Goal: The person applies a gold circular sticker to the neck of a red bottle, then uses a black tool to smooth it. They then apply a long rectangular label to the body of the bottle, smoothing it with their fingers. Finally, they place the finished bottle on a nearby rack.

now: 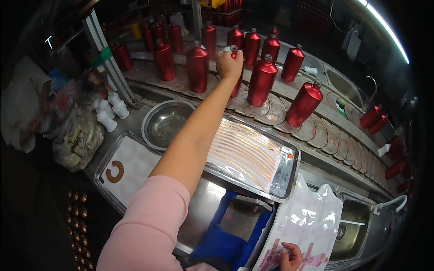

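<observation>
My left hand [229, 65] reaches far out, its fingers closed round the upper part of a glossy red bottle [237, 86] on the conveyor. A small white piece shows by the fingers; I cannot make out what it is. At the lower right, my right hand [290, 256] is over a glossy white sheet [312, 203] with pink printed patches. Its fingers are curled, and whatever they pinch is hidden. Below my left forearm, a metal tray [289, 158] holds a white sheet with curved gold strips [246, 149].
Several red bottles [262, 83] stand along the curved conveyor [312, 131] of overlapping plates. At left are a steel bowl [149, 122], a tray with a gold ring-shaped piece [115, 171], white bottle-shaped pieces [106, 119] and a plastic bag [79, 140]. A sink [350, 226] lies right; blue cloth [221, 246] hangs in front.
</observation>
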Demonstrator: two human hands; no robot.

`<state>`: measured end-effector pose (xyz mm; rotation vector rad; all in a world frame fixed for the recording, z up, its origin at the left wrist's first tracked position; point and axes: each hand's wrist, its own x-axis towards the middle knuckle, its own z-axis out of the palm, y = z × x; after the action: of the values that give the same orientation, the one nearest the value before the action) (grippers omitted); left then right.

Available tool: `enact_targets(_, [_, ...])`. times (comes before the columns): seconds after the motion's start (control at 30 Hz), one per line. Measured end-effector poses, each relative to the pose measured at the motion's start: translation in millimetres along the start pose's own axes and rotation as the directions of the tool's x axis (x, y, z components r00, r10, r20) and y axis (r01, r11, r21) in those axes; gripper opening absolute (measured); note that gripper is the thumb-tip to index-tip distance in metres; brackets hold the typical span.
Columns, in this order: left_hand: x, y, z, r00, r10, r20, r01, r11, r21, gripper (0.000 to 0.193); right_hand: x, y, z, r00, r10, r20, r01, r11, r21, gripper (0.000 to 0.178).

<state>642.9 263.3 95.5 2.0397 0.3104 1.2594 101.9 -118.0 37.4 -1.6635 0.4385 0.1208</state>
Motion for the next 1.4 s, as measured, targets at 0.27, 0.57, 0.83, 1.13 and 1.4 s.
enact_targets(0.27, [9, 22, -56, 0.886, 0.403, -0.230, -0.385, 0.915, 0.122, 0.068, 0, -9, -1, 1.000, -0.008, 0.029, 0.007, 0.999, 0.041, 0.025])
enact_targets(0.57, [21, -17, -42, 0.975, -0.036, 0.220, 0.064, 0.991, -0.120, 0.047, 6, 6, -2, 1.000, -0.015, 0.010, 0.015, 1.000, 0.013, 0.025])
enact_targets(0.83, [13, 6, -33, 0.917, 0.064, 0.394, 0.063, 0.952, -0.299, 0.057, 0, 4, 0, 0.998, -0.063, 0.003, 0.063, 0.998, -0.028, 0.024])
enact_targets(1.13, [72, -36, -73, 0.953, -0.292, 0.077, 0.284, 0.954, 0.099, 0.057, 6, 20, -18, 0.999, -0.025, -0.030, 0.020, 0.989, -0.145, 0.025])
enact_targets(1.4, [50, -28, -40, 0.978, -0.182, 0.103, 0.169, 0.977, 0.130, 0.045, 2, 8, -6, 1.000, -0.008, -0.020, 0.006, 0.995, -0.100, 0.026])
